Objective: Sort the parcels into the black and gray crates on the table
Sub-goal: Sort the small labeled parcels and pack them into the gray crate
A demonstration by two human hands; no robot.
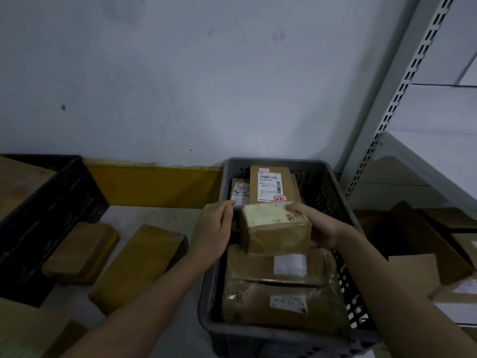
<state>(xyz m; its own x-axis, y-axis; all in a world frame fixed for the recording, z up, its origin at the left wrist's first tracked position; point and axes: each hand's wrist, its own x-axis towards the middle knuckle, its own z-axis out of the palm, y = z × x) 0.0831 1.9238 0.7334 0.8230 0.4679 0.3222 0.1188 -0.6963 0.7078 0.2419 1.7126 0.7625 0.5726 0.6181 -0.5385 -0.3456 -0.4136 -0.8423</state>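
Note:
A small taped cardboard parcel (276, 227) with a pale label sits tilted over the gray crate (333, 192) at centre right. My right hand (318, 228) grips its right side, thumb on top. My left hand (214, 228) is beside its left edge, fingers straight; I cannot tell if they touch the parcel. Under it lie larger brown parcels (281, 293), and labelled parcels (272, 184) stand at the crate's far end. The black crate (49, 200) stands at far left with a brown parcel (18, 182) in it.
Two brown parcels (80, 251) (139, 264) lie on the table between the crates. A yellow ledge (154, 186) runs along the wall. A metal shelf upright (395, 99) rises at right, with open cartons (426, 244) below it.

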